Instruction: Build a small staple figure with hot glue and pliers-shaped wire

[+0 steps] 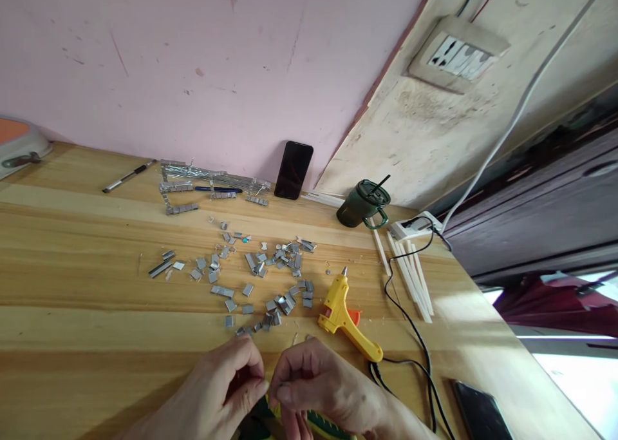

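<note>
My left hand [219, 385] and my right hand [323, 388] meet at the near edge of the wooden table [72, 285], fingertips pinched together on something too small to make out. Just beyond them lie several loose blocks of metal staples [265, 279], scattered over the middle of the table. A yellow glue gun [344, 319] lies on its side right of the staples, close to my right hand. Farther back stands a small structure built of staple blocks [203, 189]. Something green and yellow shows under my hands.
A black phone [293, 169] leans on the pink wall. A dark green cup [363, 203] with a straw stands at the back right, next to white glue sticks [410, 272] and a power strip [415, 227]. A pen [128, 176] lies back left. Another phone [480, 414] lies near right.
</note>
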{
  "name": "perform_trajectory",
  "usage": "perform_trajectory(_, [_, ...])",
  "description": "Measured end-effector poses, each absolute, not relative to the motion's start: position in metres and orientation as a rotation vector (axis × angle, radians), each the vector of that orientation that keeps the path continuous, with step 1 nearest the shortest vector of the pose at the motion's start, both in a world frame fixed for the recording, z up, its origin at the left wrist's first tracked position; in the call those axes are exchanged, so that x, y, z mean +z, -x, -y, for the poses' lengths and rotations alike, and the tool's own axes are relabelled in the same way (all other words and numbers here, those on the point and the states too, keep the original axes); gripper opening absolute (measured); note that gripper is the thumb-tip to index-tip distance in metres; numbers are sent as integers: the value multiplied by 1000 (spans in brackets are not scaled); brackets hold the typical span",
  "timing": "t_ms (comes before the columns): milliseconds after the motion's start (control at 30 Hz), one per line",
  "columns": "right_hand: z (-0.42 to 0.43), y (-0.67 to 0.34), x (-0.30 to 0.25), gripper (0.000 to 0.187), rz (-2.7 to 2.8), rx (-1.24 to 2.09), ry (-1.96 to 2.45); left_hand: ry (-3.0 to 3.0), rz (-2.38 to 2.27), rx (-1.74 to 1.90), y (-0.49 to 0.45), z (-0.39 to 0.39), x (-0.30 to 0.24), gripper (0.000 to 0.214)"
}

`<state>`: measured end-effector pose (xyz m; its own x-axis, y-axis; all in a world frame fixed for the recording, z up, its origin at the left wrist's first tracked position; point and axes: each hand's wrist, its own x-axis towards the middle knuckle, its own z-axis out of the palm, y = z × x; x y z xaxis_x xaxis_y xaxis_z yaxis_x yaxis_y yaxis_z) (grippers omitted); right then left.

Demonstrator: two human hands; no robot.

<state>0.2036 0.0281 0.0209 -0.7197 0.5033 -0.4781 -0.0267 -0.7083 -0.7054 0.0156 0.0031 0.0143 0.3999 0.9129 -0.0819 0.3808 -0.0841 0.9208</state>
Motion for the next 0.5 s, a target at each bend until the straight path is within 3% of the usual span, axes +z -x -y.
perform_trajectory(200, [-21,-194,9,18,669,2483,785,-1214,-1062,665,-19,-6,18,32])
perform_trajectory(300, [-19,-187,2,17,462,2512,718,-1442,-1055,826,-18,-9,16,29])
perform_trajectory(433, [-18,-186,0,16,398,2547,704,-1967,-863,1039,-13,-12,16,10])
perform_trajectory(500, [-17,-187,2,15,397,2543,704,-2141,-829,1110,-14,-12,17,16])
